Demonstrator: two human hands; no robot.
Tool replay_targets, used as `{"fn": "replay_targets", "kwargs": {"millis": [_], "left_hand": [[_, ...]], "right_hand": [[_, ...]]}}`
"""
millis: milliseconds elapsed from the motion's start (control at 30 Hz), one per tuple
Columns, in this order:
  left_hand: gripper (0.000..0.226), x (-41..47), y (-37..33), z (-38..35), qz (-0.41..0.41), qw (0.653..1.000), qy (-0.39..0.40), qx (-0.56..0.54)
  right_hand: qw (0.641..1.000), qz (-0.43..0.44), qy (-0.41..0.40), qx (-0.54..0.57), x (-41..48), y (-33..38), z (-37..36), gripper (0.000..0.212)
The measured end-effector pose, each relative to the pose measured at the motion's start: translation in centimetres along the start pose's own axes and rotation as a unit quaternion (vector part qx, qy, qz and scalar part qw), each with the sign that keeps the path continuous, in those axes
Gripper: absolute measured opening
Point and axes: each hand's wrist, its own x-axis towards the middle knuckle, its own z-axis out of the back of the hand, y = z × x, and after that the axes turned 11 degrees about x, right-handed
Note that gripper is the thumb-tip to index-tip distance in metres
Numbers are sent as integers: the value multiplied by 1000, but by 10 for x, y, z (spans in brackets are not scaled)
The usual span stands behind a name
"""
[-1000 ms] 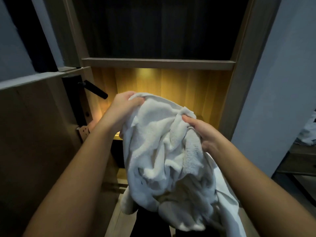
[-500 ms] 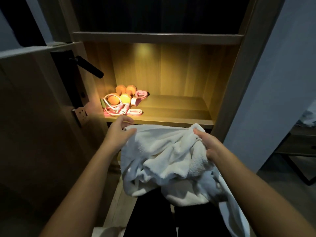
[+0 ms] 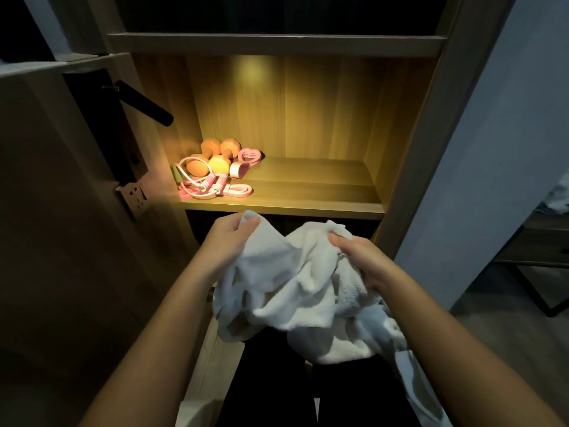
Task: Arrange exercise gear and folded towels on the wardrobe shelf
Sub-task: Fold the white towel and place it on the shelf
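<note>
Towel [image 3: 295,282], white and crumpled, is held in the lower centre of the frame, just below and in front of the lit wardrobe shelf [image 3: 308,183], not yet on it. One upper corner is pinched by the left hand [image 3: 228,241] between thumb and curled fingers. A bunched fold at the other upper edge is gripped by the right hand [image 3: 360,257], fingers closed round the cloth. Between the two hands the fabric sags in loose folds, and a long tail of it is draped down towards the lower right, past dark trouser legs [image 3: 277,380].

On the shelf, towards its left end, exercise gear is gathered in a tight cluster. Orange dumbbells [image 3: 212,158] are set at the back. A pink heart-shaped piece [image 3: 249,155] is placed just right of them. A skipping rope [image 3: 203,184] with pink handles is coiled in front, and a flat pink band [image 3: 240,190] is laid beside it. The right half of the shelf board is seen bare under warm yellow light.

An upper shelf board [image 3: 277,44] is seen above, with darkness behind it. At centre left a black lever handle [image 3: 144,103] is mounted on a wooden door [image 3: 61,211]. A grey wall [image 3: 477,149] is seen on the right.
</note>
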Motion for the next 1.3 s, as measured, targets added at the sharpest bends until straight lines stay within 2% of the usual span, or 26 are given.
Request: {"fn": "replay_targets", "kwargs": {"millis": [133,233,300,400,467,533,600,667,733,800,867,933,1067,1167,1300], "left_hand": [[18,5,-1,-27,-3,996,27,91],[38,1,6,-50,-9,985,102,143],[43,-2,10,-62,-16,980,149,131],[24,-6,14,-73,-4,978,176,115],[9,-6,16,-77,-2,977,153,145],[5,-7,20,-78,-2,976,121,183],[3,-9,25,-72,24,974,47,220],[11,-9,32,-60,75,962,-45,260],[30,-12,37,-51,87,941,-93,314],[44,-14,34,-52,28,945,-72,316],[49,-18,27,-62,-52,953,-1,299],[52,-20,23,-72,-108,944,58,307],[39,-19,21,-87,-183,932,124,288],[29,-22,22,-98,-194,937,132,258],[21,-26,28,-101,-177,955,91,222]], "right_hand": [[992,16,93,-79,-12,-5,-7,26],[987,1,135,-85,-14,-18,-5,30],[986,-6,152,-74,-14,-24,-2,32],[987,1,124,-101,-13,-29,0,29],[986,24,92,-140,-12,-32,0,26],[983,42,77,-161,-12,-33,0,27],[985,51,74,-151,-14,-33,3,29],[987,57,62,-136,-17,-32,8,30],[990,64,61,-106,-22,-29,10,28],[991,78,63,-87,-26,-28,8,24],[989,92,72,-86,-29,-27,4,20],[988,103,84,-75,-33,-27,1,18],[987,117,102,-40,-40,-27,1,17],[988,112,107,-9,-44,-29,0,17],[989,113,89,-19,-47,-32,1,18]]}}
